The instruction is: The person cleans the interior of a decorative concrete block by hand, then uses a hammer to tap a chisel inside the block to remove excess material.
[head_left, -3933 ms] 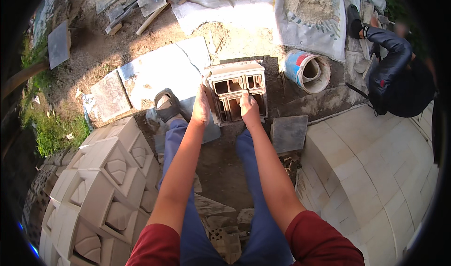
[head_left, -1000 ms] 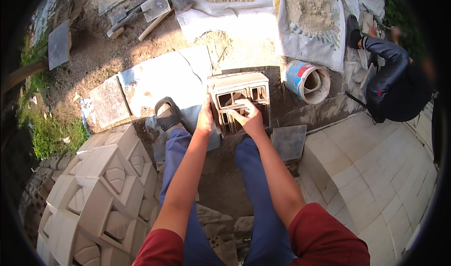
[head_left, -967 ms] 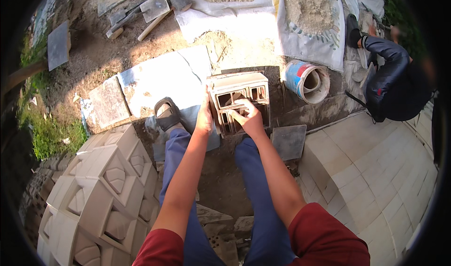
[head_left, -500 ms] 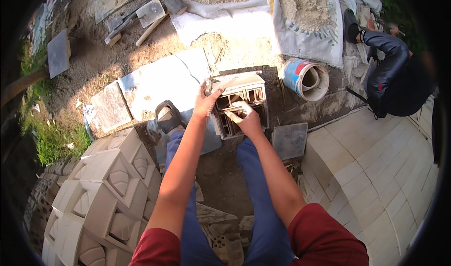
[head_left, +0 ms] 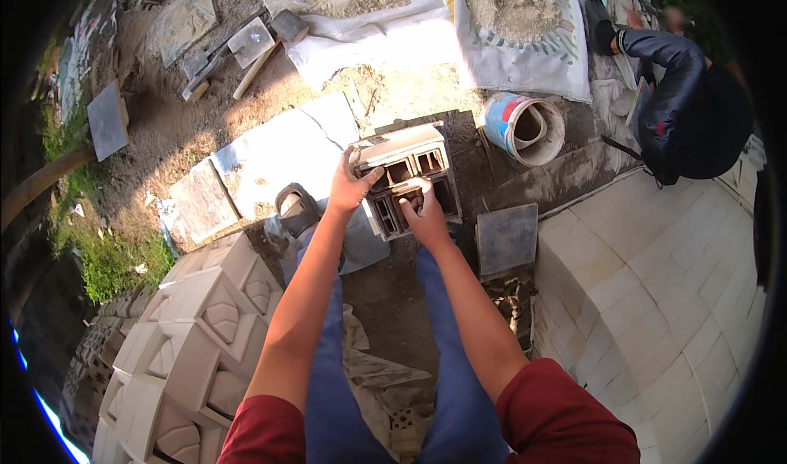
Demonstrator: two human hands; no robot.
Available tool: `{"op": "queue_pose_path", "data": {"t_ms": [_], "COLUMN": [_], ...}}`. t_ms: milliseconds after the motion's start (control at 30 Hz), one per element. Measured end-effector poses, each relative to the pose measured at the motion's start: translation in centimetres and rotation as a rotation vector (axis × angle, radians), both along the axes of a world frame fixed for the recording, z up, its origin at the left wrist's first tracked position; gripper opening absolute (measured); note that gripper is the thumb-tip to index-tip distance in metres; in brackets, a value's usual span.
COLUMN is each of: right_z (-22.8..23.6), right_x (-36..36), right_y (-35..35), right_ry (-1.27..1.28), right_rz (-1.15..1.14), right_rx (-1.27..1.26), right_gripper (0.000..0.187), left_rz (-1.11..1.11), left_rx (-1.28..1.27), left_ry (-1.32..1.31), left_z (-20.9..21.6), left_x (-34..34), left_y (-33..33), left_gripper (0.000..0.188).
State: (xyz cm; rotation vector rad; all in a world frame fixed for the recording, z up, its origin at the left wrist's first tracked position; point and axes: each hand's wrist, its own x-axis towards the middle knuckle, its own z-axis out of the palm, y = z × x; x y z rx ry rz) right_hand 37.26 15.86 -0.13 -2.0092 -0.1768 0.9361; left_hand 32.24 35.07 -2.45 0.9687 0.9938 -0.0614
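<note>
Block, pale, boxy, many-celled, clasped at nine o'clock by left hand; right hand curled centrally, pinch indiscernible; two o'clock: blue-and-red-printed white bucket.

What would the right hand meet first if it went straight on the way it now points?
The pale, box-shaped block with rectangular openings: the right hand has its fingertips at the front face, apparently touching it. Depth is unclear, so a finger might enter an opening instead.
</note>
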Motion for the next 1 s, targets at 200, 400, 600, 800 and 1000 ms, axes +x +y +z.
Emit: {"op": "queue_pose_path", "data": {"t_ms": [200,400,600,800,1000], "right_z": [0.3,1.1,-0.4,-2.9,-4.5], "right_x": [-0.5,1.4,1.6,1.9,2.3], "right_y": [0.6,2.3,1.5,2.5,2.2], "right_ry": [-0.021,0.126,0.225,0.18,0.39], "right_rz": [-0.316,-0.194,-0.281,-0.188,-0.268], "right_rx": [-0.023,-0.264,-0.237,-0.442,-0.41], "right_gripper": [0.048,0.046,0.062,0.082,0.079], "left_rz": [-0.462,-0.522,-0.14,-0.047,-0.087], "left_rx": [0.734,0.709,0.212,0.011,0.236], "left_ry": [0.14,0.367,0.211,0.095,0.039], "left_z": [-1.0,-1.7,-1.4,-1.9,-0.4], "left_x": [-1.0,0.4,0.4,-3.6,-2.8], "left_y": [-0.2,0.3,-0.5,-0.1,-2.1], "left_gripper": [0.093,0.094,0.103,0.101,0.106]}}
